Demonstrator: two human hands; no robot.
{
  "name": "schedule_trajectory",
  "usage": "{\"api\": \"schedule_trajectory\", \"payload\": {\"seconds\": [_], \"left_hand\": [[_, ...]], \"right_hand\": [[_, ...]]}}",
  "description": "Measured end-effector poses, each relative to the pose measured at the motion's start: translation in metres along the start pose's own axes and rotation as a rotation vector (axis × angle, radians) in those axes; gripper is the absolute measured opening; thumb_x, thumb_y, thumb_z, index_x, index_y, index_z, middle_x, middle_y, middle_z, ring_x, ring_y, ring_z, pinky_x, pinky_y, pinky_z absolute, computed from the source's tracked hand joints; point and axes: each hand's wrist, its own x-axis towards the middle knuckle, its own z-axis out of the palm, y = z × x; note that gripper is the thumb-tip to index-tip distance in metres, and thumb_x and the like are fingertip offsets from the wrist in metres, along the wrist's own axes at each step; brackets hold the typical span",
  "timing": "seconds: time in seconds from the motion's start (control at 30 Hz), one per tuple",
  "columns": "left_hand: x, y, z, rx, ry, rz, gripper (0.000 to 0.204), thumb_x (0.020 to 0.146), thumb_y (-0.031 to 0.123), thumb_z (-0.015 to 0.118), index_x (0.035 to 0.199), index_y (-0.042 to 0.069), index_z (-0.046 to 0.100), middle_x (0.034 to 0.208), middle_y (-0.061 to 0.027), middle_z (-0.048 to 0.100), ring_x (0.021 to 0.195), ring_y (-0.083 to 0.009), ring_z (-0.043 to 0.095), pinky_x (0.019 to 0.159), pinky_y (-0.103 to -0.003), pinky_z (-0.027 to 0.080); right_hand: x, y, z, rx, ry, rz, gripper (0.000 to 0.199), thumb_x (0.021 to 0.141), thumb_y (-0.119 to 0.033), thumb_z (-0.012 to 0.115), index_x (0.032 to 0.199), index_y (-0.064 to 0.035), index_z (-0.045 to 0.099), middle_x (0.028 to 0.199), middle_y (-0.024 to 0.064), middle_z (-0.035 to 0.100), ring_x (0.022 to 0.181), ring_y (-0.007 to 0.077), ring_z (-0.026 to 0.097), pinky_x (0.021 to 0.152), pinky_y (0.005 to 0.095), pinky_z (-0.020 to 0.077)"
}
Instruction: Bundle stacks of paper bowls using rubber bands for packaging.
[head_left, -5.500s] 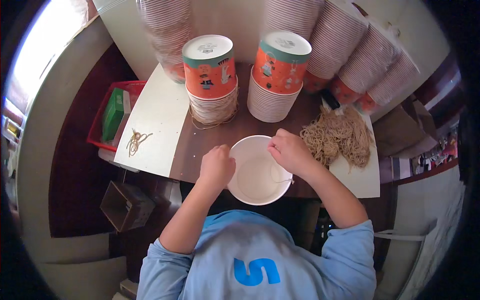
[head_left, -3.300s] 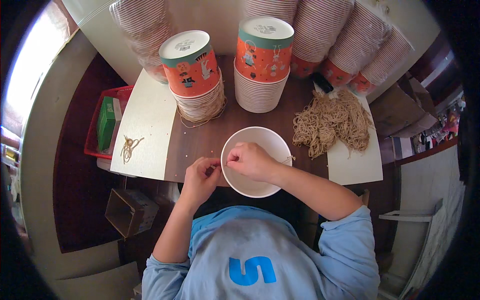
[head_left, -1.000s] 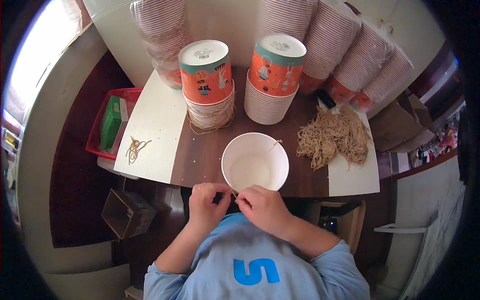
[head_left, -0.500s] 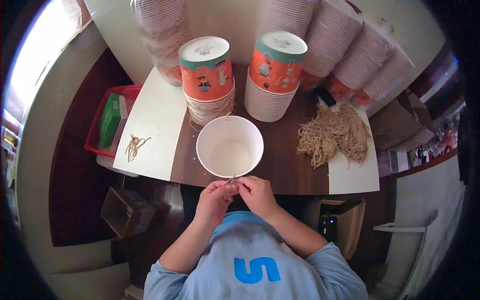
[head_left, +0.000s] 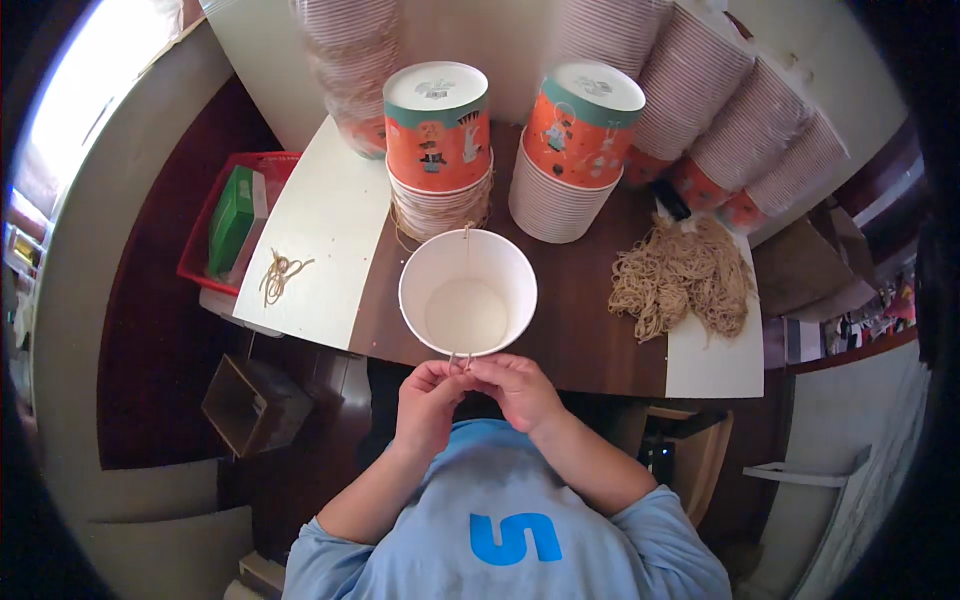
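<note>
A white paper bucket (head_left: 421, 272) sits at the table's front edge, its mouth facing up toward me. Two short strands of thin tan cord (head_left: 452, 359) show at its near rim, right above my fingers. My left hand (head_left: 428, 405) pinches the cord, thumb against fingertips. Close beside it, my right hand (head_left: 520, 392) is pinched on the cord too, the fingertips of both hands nearly touching. The cord's ends are hidden in my fingers. On the bucket's far rim another bit of cord (head_left: 467, 234) shows.
Behind stand two stacks of upturned orange buckets, left (head_left: 437, 150) and right (head_left: 583, 140); cords loop round the left one. Tangled tan cord (head_left: 680, 280) lies at right, a few loose cords (head_left: 282, 275) at left. Wrapped bucket stacks (head_left: 690, 80) stand at the back.
The cord, bunched between my fingertips before, now shows as two separate strands at the near rim. My hands have stayed close together at the bucket. The whole view has shifted slightly.
</note>
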Motion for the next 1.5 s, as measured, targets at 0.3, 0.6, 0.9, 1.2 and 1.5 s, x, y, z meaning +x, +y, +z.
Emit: {"api": "schedule_trajectory", "payload": {"seconds": [0.3, 0.6, 0.9, 1.2, 1.5], "left_hand": [[-0.006, -0.004, 0.01, 0.394, 0.074, 0.418, 0.008, 0.084, -0.004, 0.06, 0.091, -0.001, 0.058, 0.084, -0.0062, 0.065, 0.076, -0.0091, 0.061, 0.066, -0.021, 0.049], [-0.004, -0.011, 0.004, 0.615, 0.039, 0.526, 0.011, 0.082, -0.004, 0.061, 0.092, 0.0, 0.059, 0.085, -0.0042, 0.062, 0.074, -0.0088, 0.06, 0.067, -0.022, 0.049], [-0.001, -0.011, 0.005, 0.781, 0.042, 0.693, 0.016, 0.076, -0.003, 0.068, 0.09, 0.0, 0.06, 0.084, -0.0068, 0.062, 0.072, -0.0119, 0.061, 0.064, -0.023, 0.049], [0.003, -0.008, 0.001, 0.91, 0.032, 0.733, 0.01, 0.08, 0.0, 0.066, 0.088, 0.0, 0.061, 0.083, -0.0079, 0.063, 0.072, -0.0127, 0.061, 0.063, -0.024, 0.05], [0.009, -0.005, -0.002, 0.448, -0.022, 0.443, 0.005, 0.086, -0.004, 0.058, 0.089, -0.002, 0.054, 0.089, -0.013, 0.066, 0.078, -0.015, 0.066, 0.071, -0.024, 0.053]], "right_hand": [[0.004, 0.001, -0.001, 0.053, 0.099, 0.047, 0.017, 0.088, -0.021, 0.062, 0.097, -0.0081, 0.067, 0.091, 0.0006, 0.066, 0.079, 0.0071, 0.056, 0.075, 0.0226, 0.0429], [0.0, 0.005, -0.002, 0.135, 0.022, 0.065, 0.022, 0.092, -0.024, 0.057, 0.1, -0.0054, 0.066, 0.098, 0.004, 0.066, 0.091, 0.0132, 0.059, 0.086, 0.0297, 0.0438], [-0.004, 0.005, 0.006, 0.14, 0.136, 0.024, 0.018, 0.09, -0.022, 0.061, 0.094, -0.0064, 0.068, 0.092, 0.0026, 0.067, 0.083, 0.0107, 0.059, 0.079, 0.0244, 0.0439], [-0.001, 0.007, 0.004, 0.088, 0.205, -0.001, 0.015, 0.087, -0.019, 0.061, 0.094, -0.0068, 0.067, 0.089, 0.0019, 0.066, 0.08, 0.0097, 0.058, 0.076, 0.024, 0.0438], [0.007, 0.003, -0.015, -0.266, 0.18, -0.164, 0.014, 0.085, -0.013, 0.06, 0.095, -0.0046, 0.066, 0.094, 0.0043, 0.067, 0.079, 0.0129, 0.061, 0.075, 0.026, 0.0461]]}}
